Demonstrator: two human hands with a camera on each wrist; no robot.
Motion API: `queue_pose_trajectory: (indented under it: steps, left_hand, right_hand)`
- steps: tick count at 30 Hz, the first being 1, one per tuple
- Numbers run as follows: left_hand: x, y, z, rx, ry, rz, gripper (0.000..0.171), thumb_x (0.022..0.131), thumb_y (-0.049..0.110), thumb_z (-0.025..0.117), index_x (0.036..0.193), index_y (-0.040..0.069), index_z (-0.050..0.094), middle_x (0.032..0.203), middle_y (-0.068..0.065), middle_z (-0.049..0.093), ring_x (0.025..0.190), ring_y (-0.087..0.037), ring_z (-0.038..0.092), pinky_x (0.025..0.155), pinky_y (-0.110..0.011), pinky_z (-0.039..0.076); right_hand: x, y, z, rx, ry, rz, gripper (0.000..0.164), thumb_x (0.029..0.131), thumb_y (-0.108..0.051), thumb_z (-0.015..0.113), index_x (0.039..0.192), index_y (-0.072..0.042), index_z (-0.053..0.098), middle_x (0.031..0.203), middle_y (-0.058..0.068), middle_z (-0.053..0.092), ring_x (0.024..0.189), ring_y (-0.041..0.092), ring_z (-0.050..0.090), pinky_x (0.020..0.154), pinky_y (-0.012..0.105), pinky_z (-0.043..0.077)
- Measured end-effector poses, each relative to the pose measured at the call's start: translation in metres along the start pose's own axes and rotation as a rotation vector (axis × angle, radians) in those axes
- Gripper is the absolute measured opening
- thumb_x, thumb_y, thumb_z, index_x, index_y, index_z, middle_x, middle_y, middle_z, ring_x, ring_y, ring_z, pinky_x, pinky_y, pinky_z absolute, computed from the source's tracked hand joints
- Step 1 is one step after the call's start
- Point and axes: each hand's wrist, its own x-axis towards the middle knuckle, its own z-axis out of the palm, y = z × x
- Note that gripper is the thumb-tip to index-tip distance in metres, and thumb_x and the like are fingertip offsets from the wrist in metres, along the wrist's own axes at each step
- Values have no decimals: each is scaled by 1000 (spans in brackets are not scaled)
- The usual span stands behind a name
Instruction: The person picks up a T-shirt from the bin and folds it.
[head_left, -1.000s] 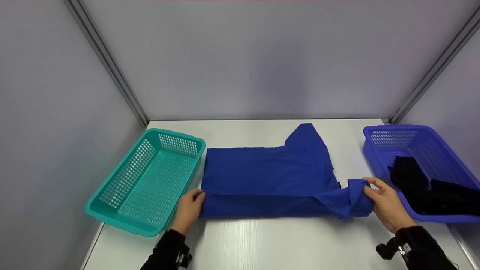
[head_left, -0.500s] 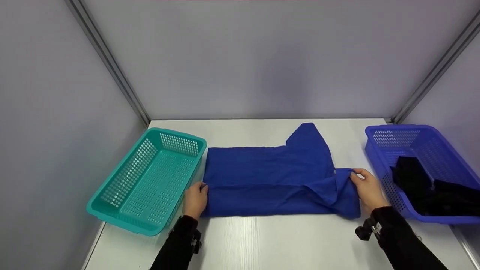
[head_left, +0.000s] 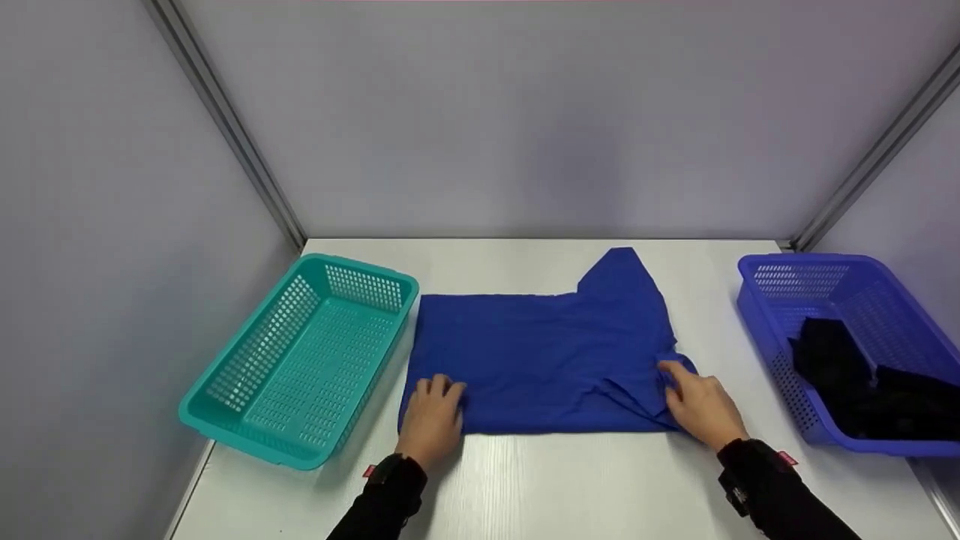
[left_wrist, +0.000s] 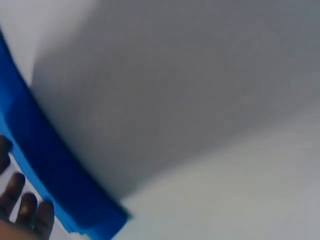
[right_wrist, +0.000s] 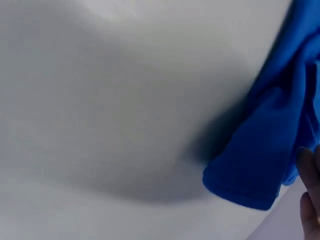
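Observation:
A blue shirt (head_left: 517, 337) lies folded flat across the table, one sleeve (head_left: 621, 274) pointing toward the back wall. On its near left corner rests my left hand (head_left: 433, 420), fingers slightly bent over the cloth; the left wrist view has its fingertips (left_wrist: 26, 207) beside the blue edge. My right hand (head_left: 705, 409) touches the rumpled right end of the shirt, index finger stretched out over it and thumb apart. In the right wrist view, a hemmed flap of the shirt (right_wrist: 250, 170) hangs near the right fingertips (right_wrist: 307, 167).
To the left stands a teal plastic basket (head_left: 300, 262), its inside bare. A purple basket (head_left: 806, 260) at the right holds black cloth (head_left: 832, 360). Grey panels (head_left: 525, 120) enclose the white table (head_left: 517, 487) at the back and sides.
The near strip of the shirt has been laid onto the rest. Both hands have moved inward and loosened from the pinched ends; the right end is now more bunched.

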Motion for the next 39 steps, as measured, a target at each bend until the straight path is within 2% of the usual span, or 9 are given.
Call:
queue_pose_trajectory:
  steps: [4,8,16,22,25,28,30,35,39]
  left_hand:
    - [-15,2,7,-15,-67,19,37,100,19,67,136,10,65,136,-13,57,125,-38,52,105,-53,45]
    - [-24,0,8,-13,-57,31,39,101,19,66,138,10,64,141,-13,55,131,-40,50,109,-54,43]
    - [-26,1,3,-45,-79,40,40,101,16,65,140,9,63,144,-14,54,133,-40,49,109,-56,43]
    - [-25,1,1,-43,-109,39,40,101,16,65,140,11,63,144,-14,54,132,-40,49,107,-55,43]
    - [-23,0,1,-58,-135,34,40,102,17,64,142,11,62,146,-14,53,134,-39,47,108,-55,42]
    - [-22,-2,1,-64,-157,27,41,103,19,63,144,12,60,148,-13,52,136,-39,46,110,-55,41]
    - [-22,-3,1,-58,-162,26,41,103,19,63,144,13,60,147,-13,52,136,-39,46,110,-55,41]
    - [-22,-5,-2,-54,-169,26,41,103,20,63,143,13,61,147,-11,53,136,-38,48,109,-56,41]
    - [-22,-8,-3,-52,-183,35,41,104,21,62,144,14,60,147,-11,53,137,-37,48,111,-55,41]
  right_hand:
    - [-5,-5,8,-92,-178,-72,41,86,4,72,126,0,67,101,17,72,89,37,71,78,55,55]
    - [-3,-6,11,-145,-204,-51,12,90,-1,74,102,-2,70,87,17,73,76,39,70,63,53,55]
    - [5,-5,11,1,-257,244,25,93,-5,66,115,3,57,84,25,68,62,33,65,55,49,52]
    - [18,-7,6,372,-148,409,11,96,1,56,106,1,61,85,11,66,65,16,64,64,29,50]
    - [31,-10,-3,751,-109,457,37,106,-6,52,142,1,49,128,21,65,114,25,68,97,30,50]
    - [38,-12,-11,921,-173,398,65,110,-13,50,166,-9,17,170,17,24,157,33,21,125,47,21]
    - [37,-13,-12,864,-236,346,71,110,-13,49,168,-13,9,173,16,8,159,39,5,126,56,11]
    - [17,-10,1,439,-216,251,52,102,-1,53,153,0,47,156,29,44,146,50,37,117,62,32]
    - [-1,-3,12,164,-303,136,49,100,-3,59,147,5,51,153,32,46,144,56,34,116,70,26]
